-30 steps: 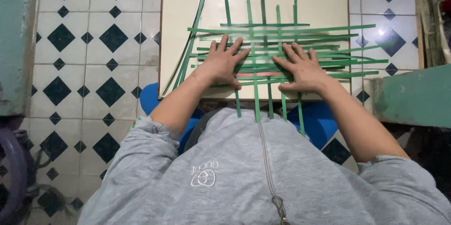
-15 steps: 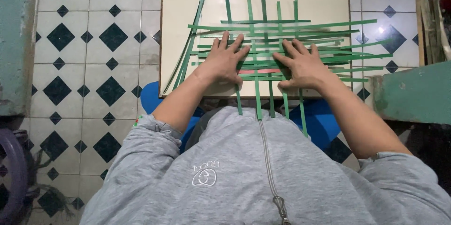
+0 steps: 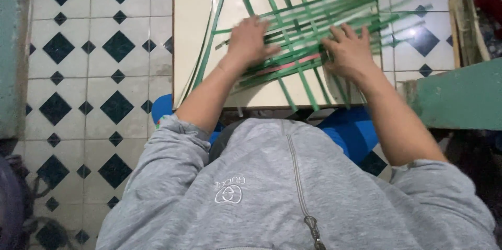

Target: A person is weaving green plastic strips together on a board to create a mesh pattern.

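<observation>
Two flat hands, left hand (image 3: 250,41), right hand (image 3: 349,51), fingers spread, pressing green strips (image 3: 308,17), cream board (image 3: 193,30).

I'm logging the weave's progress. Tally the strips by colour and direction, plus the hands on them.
Upright green strips: 5
Crosswise green strips: too many overlap to count
Pink strip: 1
Loose green strips at the board's left: about 2
Left hand and right hand, flat on the weave: 2
Total countable: 10
</observation>
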